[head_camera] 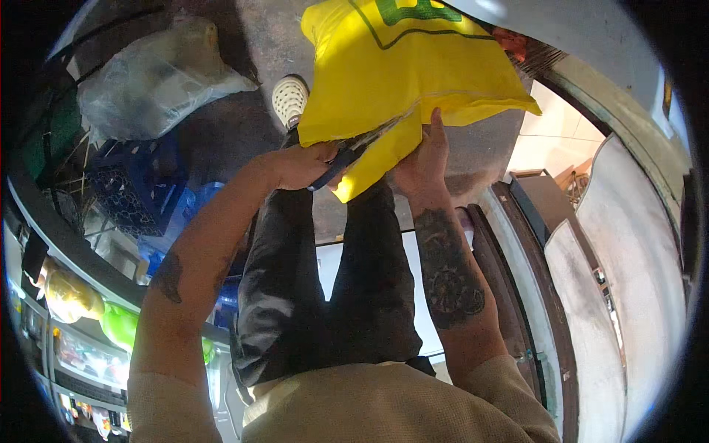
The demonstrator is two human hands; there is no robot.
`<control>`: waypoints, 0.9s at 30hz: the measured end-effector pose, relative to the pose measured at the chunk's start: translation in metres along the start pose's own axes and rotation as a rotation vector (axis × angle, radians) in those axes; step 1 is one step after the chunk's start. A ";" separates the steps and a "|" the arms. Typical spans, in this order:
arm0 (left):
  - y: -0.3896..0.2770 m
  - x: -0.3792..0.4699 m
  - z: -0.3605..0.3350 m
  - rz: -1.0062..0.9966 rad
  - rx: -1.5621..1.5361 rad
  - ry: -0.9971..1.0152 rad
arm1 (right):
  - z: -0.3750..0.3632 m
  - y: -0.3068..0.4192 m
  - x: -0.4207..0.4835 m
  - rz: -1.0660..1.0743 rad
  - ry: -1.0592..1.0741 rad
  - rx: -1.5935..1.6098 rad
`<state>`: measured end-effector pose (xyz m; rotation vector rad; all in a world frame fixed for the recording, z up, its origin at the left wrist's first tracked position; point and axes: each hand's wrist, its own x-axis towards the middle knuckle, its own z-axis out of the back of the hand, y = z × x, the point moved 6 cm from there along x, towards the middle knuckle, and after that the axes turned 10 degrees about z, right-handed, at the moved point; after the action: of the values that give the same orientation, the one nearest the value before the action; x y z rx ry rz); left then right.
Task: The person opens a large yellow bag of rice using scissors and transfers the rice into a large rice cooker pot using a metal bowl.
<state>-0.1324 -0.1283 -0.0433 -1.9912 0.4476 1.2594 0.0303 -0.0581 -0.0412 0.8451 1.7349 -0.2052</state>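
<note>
A large yellow bag (376, 83) with green printing fills the upper middle of the view, and its near edge has a strip hanging loose. My left hand (302, 166) is closed around a dark-handled cutting tool (342, 164), scissors or a knife; which one I cannot tell. Its narrow metal part lies along the gap between the bag and the yellow strip (382, 155). On the other side my right hand (425, 155) grips the strip, thumb raised against the bag's lower edge. The fingers behind the yellow material are hidden.
A filled translucent plastic bag (160, 83) lies at the upper left, by a dark blue plastic crate (135, 185). My cream clog (289, 101) stands beside the yellow bag. Lit shelves with goods (88, 354) curve along the left; pale panels (626, 266) line the right.
</note>
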 end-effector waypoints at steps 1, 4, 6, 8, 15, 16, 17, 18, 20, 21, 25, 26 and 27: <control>-0.002 0.002 -0.002 -0.016 0.053 0.005 | -0.001 0.001 0.003 0.006 0.003 -0.001; 0.005 0.003 -0.002 0.005 -0.096 0.094 | -0.004 0.005 0.004 0.113 0.036 -0.091; 0.008 0.003 -0.006 0.040 -0.299 0.178 | 0.002 0.020 -0.004 0.355 0.036 -0.591; -0.001 0.002 -0.004 -0.079 -0.263 0.096 | 0.013 0.026 -0.002 0.389 0.062 -0.744; -0.015 0.025 0.005 -0.128 -0.191 0.155 | 0.013 0.027 -0.005 0.406 0.078 -0.925; -0.017 0.027 0.005 -0.152 -0.314 0.187 | 0.013 0.026 -0.004 0.407 0.076 -0.923; -0.018 0.030 0.005 -0.176 -0.436 0.218 | 0.011 0.023 -0.004 0.436 0.106 -0.808; -0.019 0.029 0.006 -0.173 -0.435 0.217 | 0.007 0.021 -0.005 0.461 0.135 -0.691; -0.019 0.030 0.009 -0.126 -0.362 0.156 | 0.005 0.021 -0.008 0.450 0.106 -0.726; -0.025 0.029 0.009 -0.129 -0.358 0.162 | 0.008 0.025 -0.010 0.446 0.069 -0.771; -0.027 0.028 0.014 -0.242 -0.179 0.105 | 0.007 0.023 -0.009 0.470 0.099 -0.702; -0.026 0.026 0.016 -0.349 -0.060 0.063 | 0.006 0.020 -0.009 0.444 0.096 -0.743; -0.032 0.024 0.017 -0.352 -0.058 0.069 | 0.010 0.022 -0.008 0.422 0.083 -0.792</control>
<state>-0.1119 -0.0926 -0.0566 -2.0570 0.0857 0.9952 0.0523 -0.0509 -0.0311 0.5973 1.4782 0.7621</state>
